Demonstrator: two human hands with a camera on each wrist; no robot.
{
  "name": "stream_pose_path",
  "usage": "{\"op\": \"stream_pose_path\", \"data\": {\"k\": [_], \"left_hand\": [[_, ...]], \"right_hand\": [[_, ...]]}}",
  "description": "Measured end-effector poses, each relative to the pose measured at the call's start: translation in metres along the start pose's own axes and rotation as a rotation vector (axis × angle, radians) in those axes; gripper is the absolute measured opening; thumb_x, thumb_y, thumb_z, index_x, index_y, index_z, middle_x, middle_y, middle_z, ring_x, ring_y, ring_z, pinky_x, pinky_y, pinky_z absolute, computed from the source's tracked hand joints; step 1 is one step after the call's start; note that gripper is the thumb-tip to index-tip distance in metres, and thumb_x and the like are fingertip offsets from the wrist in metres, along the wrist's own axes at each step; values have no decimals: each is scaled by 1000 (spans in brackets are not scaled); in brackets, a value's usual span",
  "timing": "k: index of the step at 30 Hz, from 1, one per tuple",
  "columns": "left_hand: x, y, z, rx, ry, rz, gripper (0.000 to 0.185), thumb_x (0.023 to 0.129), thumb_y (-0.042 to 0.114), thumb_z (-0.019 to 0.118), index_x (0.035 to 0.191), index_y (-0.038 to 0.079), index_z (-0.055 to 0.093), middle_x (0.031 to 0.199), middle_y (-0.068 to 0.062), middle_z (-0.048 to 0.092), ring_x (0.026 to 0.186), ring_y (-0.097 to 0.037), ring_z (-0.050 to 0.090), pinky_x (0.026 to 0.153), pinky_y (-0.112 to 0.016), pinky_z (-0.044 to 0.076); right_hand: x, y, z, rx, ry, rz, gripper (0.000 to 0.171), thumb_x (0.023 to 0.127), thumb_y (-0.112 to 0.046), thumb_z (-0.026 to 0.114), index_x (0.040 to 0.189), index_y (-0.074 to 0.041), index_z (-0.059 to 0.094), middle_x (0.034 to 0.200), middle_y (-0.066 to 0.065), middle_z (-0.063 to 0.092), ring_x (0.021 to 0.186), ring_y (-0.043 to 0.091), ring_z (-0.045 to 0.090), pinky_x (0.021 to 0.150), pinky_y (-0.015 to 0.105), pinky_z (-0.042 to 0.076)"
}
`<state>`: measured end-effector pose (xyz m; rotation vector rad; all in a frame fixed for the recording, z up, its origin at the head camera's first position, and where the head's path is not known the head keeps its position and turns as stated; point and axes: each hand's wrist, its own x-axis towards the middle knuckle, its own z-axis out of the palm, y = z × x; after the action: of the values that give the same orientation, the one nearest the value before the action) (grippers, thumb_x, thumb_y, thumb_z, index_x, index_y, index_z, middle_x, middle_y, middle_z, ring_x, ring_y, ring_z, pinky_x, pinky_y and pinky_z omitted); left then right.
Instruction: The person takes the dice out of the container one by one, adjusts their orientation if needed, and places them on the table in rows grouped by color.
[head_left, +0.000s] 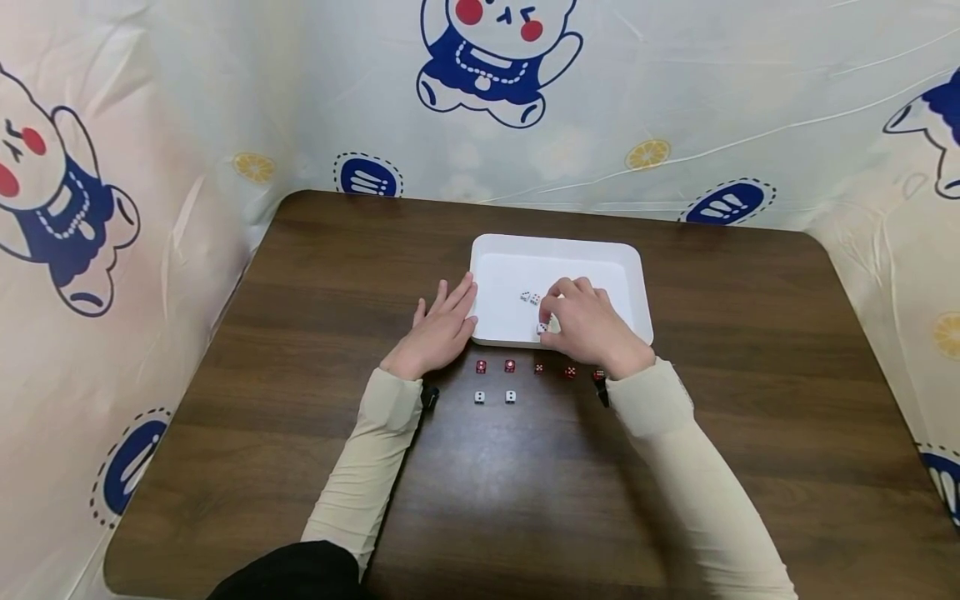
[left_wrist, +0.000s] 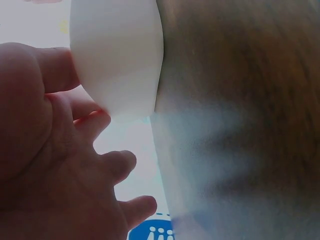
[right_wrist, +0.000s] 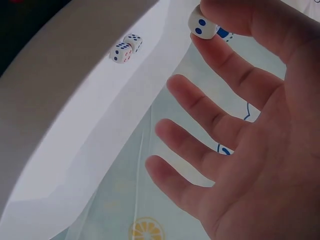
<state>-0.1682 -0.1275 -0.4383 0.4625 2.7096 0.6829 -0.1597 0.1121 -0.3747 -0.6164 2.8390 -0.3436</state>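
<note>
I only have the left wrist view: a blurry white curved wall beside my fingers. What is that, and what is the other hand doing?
Observer: That is the corner of the white rectangular plastic tray; your left hand rests open against its left edge.
Operator: And the right hand?
Observer: The right hand is over the tray's near edge, pinching a small white die with blue pips between thumb and forefinger.
Operator: Anything in the tray?
Observer: Two more white dice lie side by side on its floor.
Operator: And outside it?
Observer: On the dark wooden table, a row of five red dice lies in front of the tray, with two white dice nearer you.
</note>
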Motion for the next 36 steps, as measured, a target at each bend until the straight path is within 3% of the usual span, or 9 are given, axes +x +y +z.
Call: {"op": "stream_pose_path", "data": {"k": [36], "left_hand": [[0, 0, -1, -6, 10, 3, 57, 105, 34, 30, 156, 19, 9, 163, 10, -4, 152, -29, -5, 116, -64, 1]], "right_hand": [[-32, -3, 26, 48, 12, -32, 4, 84, -21, 68, 84, -18, 65, 140, 11, 49, 128, 37, 40, 97, 56, 36]]}}
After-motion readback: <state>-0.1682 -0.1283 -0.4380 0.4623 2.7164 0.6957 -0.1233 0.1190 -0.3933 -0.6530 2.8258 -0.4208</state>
